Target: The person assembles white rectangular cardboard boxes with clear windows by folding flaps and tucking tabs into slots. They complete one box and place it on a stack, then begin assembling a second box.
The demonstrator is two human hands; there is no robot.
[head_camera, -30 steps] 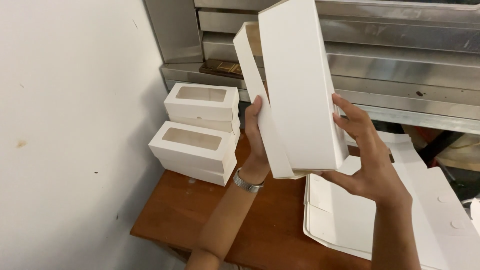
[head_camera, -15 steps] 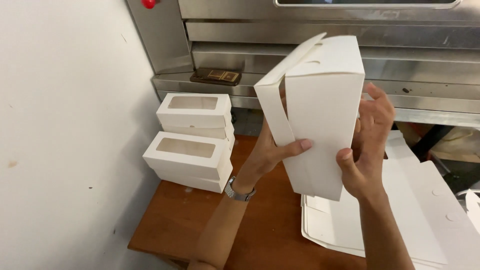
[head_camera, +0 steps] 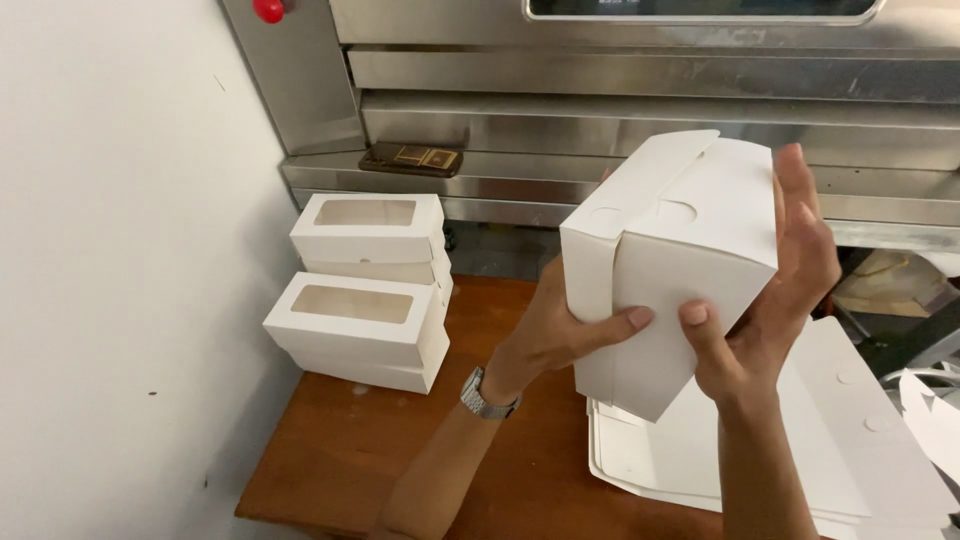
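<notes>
Both hands, L (head_camera: 560,335) + R (head_camera: 770,290), hold white box (head_camera: 670,270) w/ firm grip above counter (head_camera: 400,440); top flap untucked, could pop open if squeezed.

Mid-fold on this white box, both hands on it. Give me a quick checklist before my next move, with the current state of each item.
1. Left hand grips the white box from below, thumb across the front: ok.
2. Right hand braces the box's right side: ok.
3. Top flap fully tucked: not ok, one edge stands up.
4. Window side undamaged: cannot tell, it faces away.
5. Stack of finished window boxes upright on the wooden table: ok.
6. Flat blanks within reach: ok.
</notes>
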